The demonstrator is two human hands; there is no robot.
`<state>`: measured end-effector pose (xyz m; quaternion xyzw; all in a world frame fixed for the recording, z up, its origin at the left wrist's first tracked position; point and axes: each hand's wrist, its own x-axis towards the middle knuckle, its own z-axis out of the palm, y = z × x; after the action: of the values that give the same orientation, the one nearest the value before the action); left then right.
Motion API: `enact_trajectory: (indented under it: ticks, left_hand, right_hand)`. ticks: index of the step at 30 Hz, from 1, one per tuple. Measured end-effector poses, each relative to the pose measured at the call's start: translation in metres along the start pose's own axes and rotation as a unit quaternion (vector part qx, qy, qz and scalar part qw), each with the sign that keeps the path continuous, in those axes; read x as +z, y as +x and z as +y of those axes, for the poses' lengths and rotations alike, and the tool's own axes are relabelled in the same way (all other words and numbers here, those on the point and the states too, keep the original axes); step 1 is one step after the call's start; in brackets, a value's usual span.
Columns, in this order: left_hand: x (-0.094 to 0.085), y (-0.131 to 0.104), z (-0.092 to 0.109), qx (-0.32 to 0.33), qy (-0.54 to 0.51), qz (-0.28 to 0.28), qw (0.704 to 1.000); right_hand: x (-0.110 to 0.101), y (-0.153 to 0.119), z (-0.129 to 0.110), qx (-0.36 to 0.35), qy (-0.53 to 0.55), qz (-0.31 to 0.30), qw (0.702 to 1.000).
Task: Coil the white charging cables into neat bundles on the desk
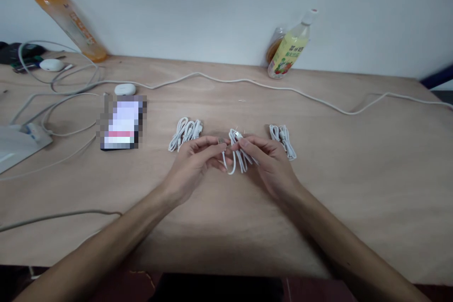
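Just left of the white cable (243, 168) sits a coiled bundle (184, 133), and here's the left hand (191, 163), fingertips narrowed on one cable end (222, 142). The white cable hangs in loose loops between the hands above the bench (226, 226), its plug (238, 135) pinched by the right hand (276, 165); a light, steady grip there should stop the loops spreading, with the short free length eased round without twisting. Right of it, another bundle (283, 139) lies on the bench.
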<state>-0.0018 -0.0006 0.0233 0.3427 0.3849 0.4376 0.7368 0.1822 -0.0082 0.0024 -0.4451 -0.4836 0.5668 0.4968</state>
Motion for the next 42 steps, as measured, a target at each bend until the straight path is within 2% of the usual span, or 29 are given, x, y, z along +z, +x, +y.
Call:
enact_trajectory:
  ticks: [4, 8, 13, 19, 24, 29, 32, 36, 42]
  left_hand:
    - [-0.001, 0.002, 0.003, -0.039, -0.088, -0.035, 0.995]
    - [0.0, 0.001, 0.006, -0.061, -0.121, -0.081, 0.987]
    - [0.002, -0.001, 0.006, -0.045, -0.134, -0.093, 0.986]
    - [0.003, -0.002, 0.005, -0.03, -0.099, -0.098, 0.99]
    - [-0.002, 0.001, 0.0, 0.01, -0.021, -0.083, 0.996]
    - [-0.002, 0.002, 0.002, 0.04, 0.085, 0.002, 0.996]
    - [0.0, 0.0, 0.004, 0.074, 0.142, 0.031, 0.987]
    - [0.0, -0.002, 0.003, 0.089, 0.155, 0.047, 0.983]
    - [0.001, -0.001, 0.003, 0.102, 0.162, 0.037, 0.981]
  right_hand:
    - [0.0, 0.0, 0.001, 0.028, 0.053, 0.028, 0.998]
    - [-0.001, 0.002, -0.001, 0.059, 0.131, 0.038, 0.989]
    - [-0.001, 0.002, -0.006, 0.09, 0.184, 0.032, 0.978]
    - [-0.002, 0.001, -0.006, 0.098, 0.166, 0.035, 0.981]
    - [-0.001, 0.002, -0.001, 0.059, 0.118, 0.039, 0.99]
    - [0.0, 0.001, 0.005, 0.007, 0.037, 0.032, 0.999]
    - [0.001, 0.001, 0.005, -0.04, -0.018, 0.022, 0.999]
    - [0.001, 0.0, 0.002, -0.107, -0.097, 0.017, 0.989]
    - [-0.002, -0.002, 0.001, -0.184, -0.21, -0.02, 0.96]
